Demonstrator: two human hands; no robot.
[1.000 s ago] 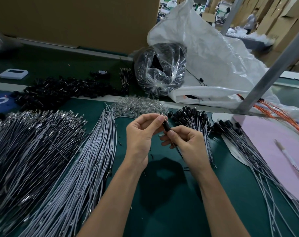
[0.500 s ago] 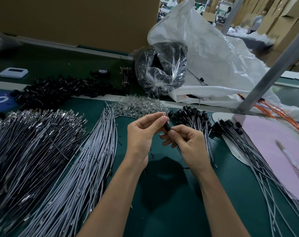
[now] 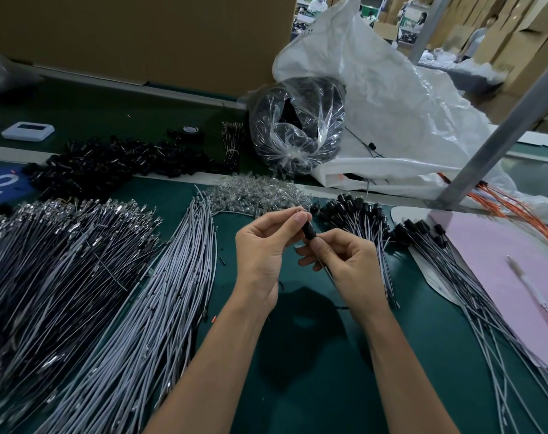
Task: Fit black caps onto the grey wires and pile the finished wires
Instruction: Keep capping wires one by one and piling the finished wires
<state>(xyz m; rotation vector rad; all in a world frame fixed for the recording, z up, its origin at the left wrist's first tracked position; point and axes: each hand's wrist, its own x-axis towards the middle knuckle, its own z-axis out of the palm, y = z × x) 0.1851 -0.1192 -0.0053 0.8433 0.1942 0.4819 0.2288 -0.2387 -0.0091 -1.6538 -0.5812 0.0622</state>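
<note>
— Green matting (image 3: 297, 386) covers a factory bench. What sits on it?
— Bare grey wires (image 3: 160, 292) fan out at left; finished capped wires (image 3: 354, 217) pile at right.
— And the hands?
— Left hand (image 3: 263, 245) and right hand (image 3: 348, 264) meet mid-bench, both pinching one black cap (image 3: 308, 231) (fingertips closed tight), raised above the matting.
</note>
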